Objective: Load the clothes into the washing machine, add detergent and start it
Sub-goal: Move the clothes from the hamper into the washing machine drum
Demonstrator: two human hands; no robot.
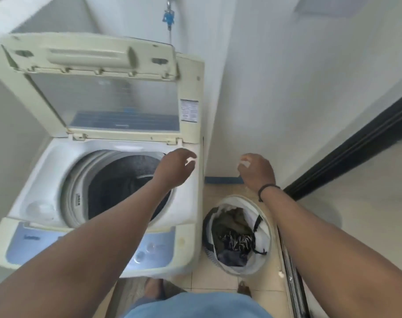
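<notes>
We see a top-loading washing machine (46, 180) at the left of the scene, with its lid (99, 88) raised and standing at the far side. The round drum (117, 187) is open to us and it looks dark inside; we cannot tell if any cloth lies at its bottom. At the near edge of the machine there is a pale blue control panel (34, 244) with some round buttons at its right end.

Our left hand (176, 167) is stretched over the far right part of the drum rim, near the right corner of the machine. Its fingers are loosely spread and slightly curled, and they hold nothing. Our right hand (256, 172) is in the air to the right of the machine, above the floor and in front of the white wall (287, 88). Its fingers are bent downward and nothing is visible in them (a black band (267, 189) goes around the wrist).

The laundry basket (270, 230) stands on the tiled floor (220, 281), just beside the right side of the machine and near to us. The clothes (234, 237) are inside it: dark green, striped black and white, blue and white pieces.

A blue tap (168, 18) hangs on the far wall above the machine.
</notes>
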